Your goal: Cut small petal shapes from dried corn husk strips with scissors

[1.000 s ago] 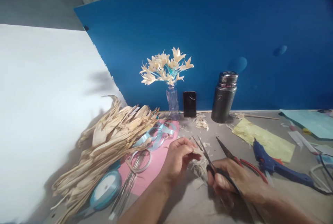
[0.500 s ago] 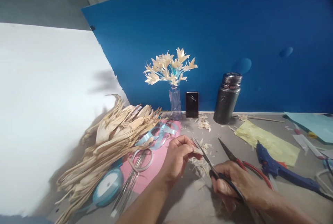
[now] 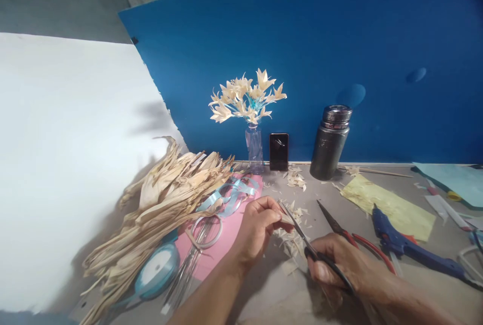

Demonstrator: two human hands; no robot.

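Centrally, the left hand (image 3: 260,228) pinched a small husk strip (image 3: 287,220) in curled fingers. Just right of it, the right hand (image 3: 339,263) was closed around black-handled scissors (image 3: 302,235), blades at the strip. Red-handled scissors (image 3: 341,229) lay just beyond that hand on the counter (image 3: 271,295).

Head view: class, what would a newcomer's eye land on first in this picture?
The big blue board fills the back, with a small vase of pale flowers standing bright against it at centre. In front, the left hand pinches a pale scrap while the right hand holds black scissors to it; a heap of dried husks lies at left.
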